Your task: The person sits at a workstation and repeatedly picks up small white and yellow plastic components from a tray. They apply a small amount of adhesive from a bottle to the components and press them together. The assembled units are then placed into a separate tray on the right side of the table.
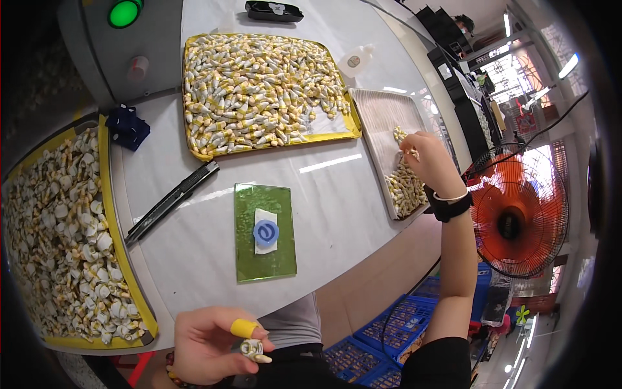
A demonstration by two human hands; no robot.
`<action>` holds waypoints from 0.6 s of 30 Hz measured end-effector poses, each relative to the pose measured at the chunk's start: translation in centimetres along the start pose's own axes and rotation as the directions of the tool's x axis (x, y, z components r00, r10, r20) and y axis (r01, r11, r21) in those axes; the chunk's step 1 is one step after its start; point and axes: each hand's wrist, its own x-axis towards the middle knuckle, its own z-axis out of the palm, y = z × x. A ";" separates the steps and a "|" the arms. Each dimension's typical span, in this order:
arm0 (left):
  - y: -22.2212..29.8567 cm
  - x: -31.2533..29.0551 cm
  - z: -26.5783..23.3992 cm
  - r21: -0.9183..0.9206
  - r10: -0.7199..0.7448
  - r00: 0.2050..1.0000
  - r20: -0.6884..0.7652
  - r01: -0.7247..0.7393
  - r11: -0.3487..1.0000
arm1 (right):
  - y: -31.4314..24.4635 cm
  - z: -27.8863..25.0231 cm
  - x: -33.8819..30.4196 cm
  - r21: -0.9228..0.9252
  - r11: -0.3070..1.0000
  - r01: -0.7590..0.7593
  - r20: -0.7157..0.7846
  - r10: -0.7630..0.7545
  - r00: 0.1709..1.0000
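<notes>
My left hand [204, 343], at the table's near edge, pinches a small white moulded piece [254, 351] with a pale yellow tip between thumb and fingers. A yellow sleeve [243, 328] covers one of its fingertips. My right hand [429, 162], wearing a dark wristband, reaches over the pale shallow tray [382, 104] at the right. Its fingers are pinched together above a cluster of small yellow-and-white pieces [407, 191]; whatever they hold is too small to make out. A green glass-like plate [285, 253] lies between the hands, bearing a white pad and a round blue lump [265, 232].
A large yellow-rimmed tray [324, 137] of small tapered pieces lies behind the plate. Another yellow-edged tray [127, 279] full of white pieces stands left. A black cutter-like tool [172, 202], white bottle [356, 59], orange fan [508, 223] and blue crates [366, 350] surround the workspace.
</notes>
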 end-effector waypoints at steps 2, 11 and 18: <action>0.3 -0.1 0.0 -0.019 -0.005 1.000 0.023 0.005 1.000 | 0.8 0.8 0.2 0.077 0.995 -0.056 0.019 0.055 0.998; 0.6 0.0 0.2 -0.028 -0.012 1.000 0.012 0.013 1.000 | -3.4 -0.9 0.3 0.252 0.967 -0.031 -0.148 0.070 0.987; 0.8 0.2 -0.6 -0.060 -0.021 0.984 0.176 0.032 0.998 | -16.1 -2.9 -1.2 0.661 0.665 0.348 0.009 -0.470 0.882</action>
